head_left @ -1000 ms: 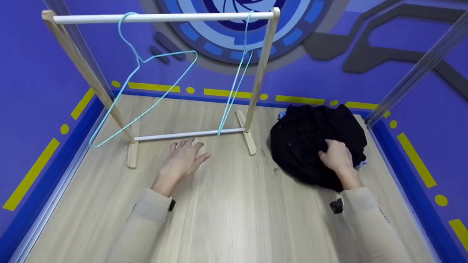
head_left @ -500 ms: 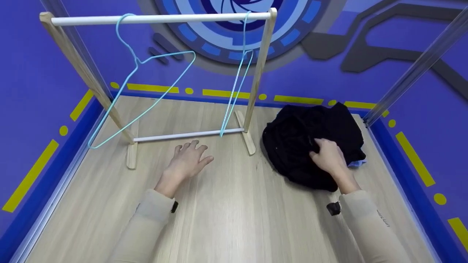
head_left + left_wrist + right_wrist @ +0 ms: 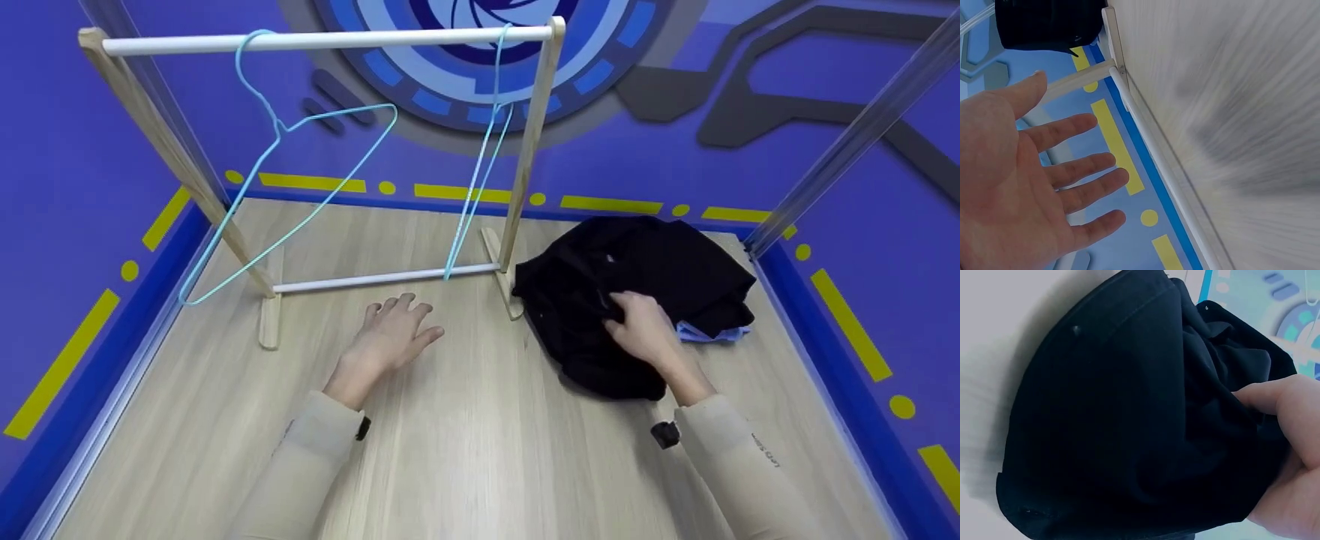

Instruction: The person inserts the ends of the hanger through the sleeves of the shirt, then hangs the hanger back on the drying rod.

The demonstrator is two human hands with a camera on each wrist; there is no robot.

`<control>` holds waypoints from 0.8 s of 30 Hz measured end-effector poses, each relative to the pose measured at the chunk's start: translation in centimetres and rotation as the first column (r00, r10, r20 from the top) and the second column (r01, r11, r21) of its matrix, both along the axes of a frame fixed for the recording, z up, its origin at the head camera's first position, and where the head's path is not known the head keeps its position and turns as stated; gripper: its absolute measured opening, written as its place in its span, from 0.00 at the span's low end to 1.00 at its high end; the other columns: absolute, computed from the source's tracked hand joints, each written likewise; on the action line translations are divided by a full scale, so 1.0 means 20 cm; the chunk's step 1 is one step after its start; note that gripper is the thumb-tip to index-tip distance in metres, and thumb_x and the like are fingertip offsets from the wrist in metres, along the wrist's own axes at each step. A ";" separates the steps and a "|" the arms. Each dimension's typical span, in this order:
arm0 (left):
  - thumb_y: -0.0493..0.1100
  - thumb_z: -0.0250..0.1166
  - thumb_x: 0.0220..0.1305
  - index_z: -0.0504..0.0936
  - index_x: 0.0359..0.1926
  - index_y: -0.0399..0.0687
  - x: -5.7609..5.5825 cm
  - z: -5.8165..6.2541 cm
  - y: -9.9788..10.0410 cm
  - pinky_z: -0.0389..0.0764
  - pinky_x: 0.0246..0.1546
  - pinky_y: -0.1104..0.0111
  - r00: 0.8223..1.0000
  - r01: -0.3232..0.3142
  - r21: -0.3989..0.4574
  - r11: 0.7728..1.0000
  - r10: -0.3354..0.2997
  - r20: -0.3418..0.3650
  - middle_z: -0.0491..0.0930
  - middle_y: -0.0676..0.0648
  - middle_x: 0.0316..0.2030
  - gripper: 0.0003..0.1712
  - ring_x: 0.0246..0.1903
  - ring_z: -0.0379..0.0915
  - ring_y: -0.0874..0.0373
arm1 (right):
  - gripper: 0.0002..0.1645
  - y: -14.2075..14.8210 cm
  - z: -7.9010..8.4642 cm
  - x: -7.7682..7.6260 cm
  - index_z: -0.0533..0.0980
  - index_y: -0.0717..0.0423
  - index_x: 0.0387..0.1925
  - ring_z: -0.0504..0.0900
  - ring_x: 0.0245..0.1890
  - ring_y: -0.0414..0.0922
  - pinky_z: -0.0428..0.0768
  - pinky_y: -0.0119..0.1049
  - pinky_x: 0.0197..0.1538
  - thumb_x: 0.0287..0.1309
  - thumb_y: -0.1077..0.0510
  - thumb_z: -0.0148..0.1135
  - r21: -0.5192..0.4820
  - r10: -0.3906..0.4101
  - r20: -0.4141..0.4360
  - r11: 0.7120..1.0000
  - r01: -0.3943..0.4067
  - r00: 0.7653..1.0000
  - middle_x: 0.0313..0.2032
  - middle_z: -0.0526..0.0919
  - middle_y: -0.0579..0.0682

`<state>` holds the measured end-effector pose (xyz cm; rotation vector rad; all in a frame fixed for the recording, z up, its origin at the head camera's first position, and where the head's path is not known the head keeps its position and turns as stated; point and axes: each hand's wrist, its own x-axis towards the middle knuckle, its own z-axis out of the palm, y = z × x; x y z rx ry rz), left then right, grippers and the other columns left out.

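My right hand (image 3: 646, 334) grips a bunched black garment (image 3: 675, 262) at the right of the table, thumb and fingers closed on a fold. In the right wrist view, the thumb presses over the dark cloth (image 3: 1106, 410) while the other fingertips are hidden by it. A light blue folded cloth (image 3: 712, 335) peeks out underneath. The garment's left edge overlaps the rack's right foot. My left hand (image 3: 386, 337) hovers in front of the rack's lower bar (image 3: 390, 280), holding nothing. Its spread fingers (image 3: 1086, 163) show in the left wrist view.
A wooden rack with a white top bar (image 3: 375, 37) stands at the back left. Two light blue wire hangers hang on it, a left hanger (image 3: 279, 127) and a right hanger (image 3: 496, 105). Blue-purple panels with yellow markings (image 3: 611, 205) enclose the table.
My right hand has pulled the black garment leftward, toward the rack, uncovering more of the light blue cloth beneath. The left hand has drifted slightly right and nearer the body.
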<state>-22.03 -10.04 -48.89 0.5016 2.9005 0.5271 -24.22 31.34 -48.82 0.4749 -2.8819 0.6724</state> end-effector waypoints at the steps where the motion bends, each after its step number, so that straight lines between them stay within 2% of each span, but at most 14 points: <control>1: 0.61 0.52 0.79 0.72 0.72 0.43 0.00 0.00 0.00 0.56 0.68 0.38 1.000 0.003 -0.002 1.000 -0.003 -0.001 0.63 0.33 0.72 0.34 0.71 0.58 0.35 | 0.20 -0.01 0.00 0.00 0.82 0.68 0.51 0.84 0.45 0.63 0.80 0.60 0.49 0.55 0.67 0.68 0.002 0.009 -0.005 1.000 -0.009 1.000 0.43 0.85 0.63; 10: 0.60 0.53 0.79 0.70 0.73 0.43 0.00 -0.01 0.04 0.58 0.68 0.39 1.000 0.028 0.009 1.000 -0.029 0.013 0.62 0.33 0.73 0.34 0.71 0.57 0.34 | 0.19 -0.10 -0.02 0.03 0.82 0.69 0.49 0.84 0.43 0.60 0.81 0.57 0.48 0.54 0.68 0.70 0.008 0.094 -0.006 0.996 -0.094 0.996 0.40 0.85 0.61; 15: 0.60 0.54 0.78 0.69 0.73 0.43 0.00 -0.02 0.07 0.60 0.67 0.40 0.999 0.042 -0.002 0.999 -0.042 0.009 0.63 0.33 0.72 0.35 0.71 0.58 0.36 | 0.18 -0.15 -0.03 0.04 0.83 0.67 0.47 0.84 0.42 0.59 0.81 0.56 0.47 0.53 0.68 0.70 0.022 0.117 -0.009 0.993 -0.117 0.993 0.39 0.85 0.59; 24: 0.61 0.57 0.76 0.67 0.75 0.42 0.00 -0.05 0.14 0.62 0.67 0.41 0.998 0.054 0.017 0.998 -0.054 -0.011 0.64 0.34 0.71 0.37 0.70 0.61 0.37 | 0.20 -0.21 -0.04 0.06 0.82 0.69 0.51 0.84 0.45 0.58 0.81 0.54 0.50 0.56 0.67 0.71 0.024 0.155 0.010 0.988 -0.155 0.988 0.43 0.85 0.60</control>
